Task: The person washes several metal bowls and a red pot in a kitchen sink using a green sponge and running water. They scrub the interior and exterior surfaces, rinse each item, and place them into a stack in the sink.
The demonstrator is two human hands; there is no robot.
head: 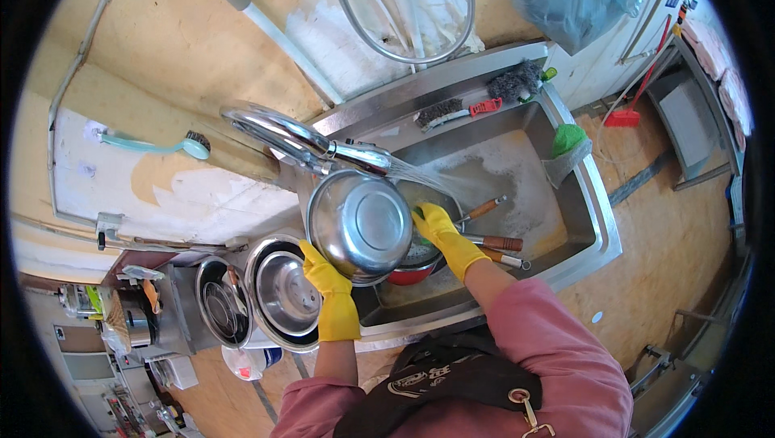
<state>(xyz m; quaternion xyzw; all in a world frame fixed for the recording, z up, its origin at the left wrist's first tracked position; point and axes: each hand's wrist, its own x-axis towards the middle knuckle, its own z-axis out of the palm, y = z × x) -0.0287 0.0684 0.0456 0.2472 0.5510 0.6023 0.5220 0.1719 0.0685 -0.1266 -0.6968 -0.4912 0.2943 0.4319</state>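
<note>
My left hand (327, 283), in a yellow rubber glove, grips the lower left rim of a stainless steel basin (378, 223). The basin is tilted, its round base facing up towards me, over the left end of the sink (412, 314). My right hand (437, 223), gloved the same way, is at the basin's right side with a bit of green scouring pad (419, 213) at its fingertips. Water sprays rightwards from the chrome faucet (363, 155). Below my right hand, wooden-handled cookware (493, 242) and a red bowl (412, 274) sit in the sink, partly hidden.
On the sink's back ledge lie a red-handled brush (460, 112) and a dark bristly scrubber (514, 82). A green scrubber (568, 138) sits in a grey holder on the right rim. Nested steel basins (284, 292) stand at left; a turquoise brush (154, 143) hangs on the wall.
</note>
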